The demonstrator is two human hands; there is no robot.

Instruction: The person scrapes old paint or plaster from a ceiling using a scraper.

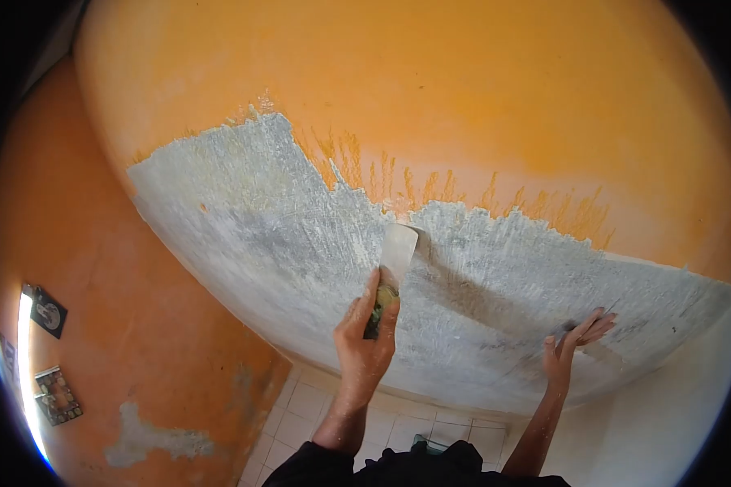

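Observation:
My left hand [367,329] is wrapped round the dark handle of a scraper [400,250]. Its wide metal blade points up and lies close to the wall, just below the ragged edge of the orange paint [463,97]. Below that edge the wall shows a bare grey surface [300,219], with flaking bits and orange streaks along the boundary. To the right, my right hand [577,337] is raised near the grey surface, its fingers extended and apart, with no tool visible in it.
An orange side wall [122,268] on the left has a grey patch [154,438] and two small pictures near a bright light strip [26,365]. Pale floor tiles [300,406] show below, with a greenish object [430,444] beside my dark clothing.

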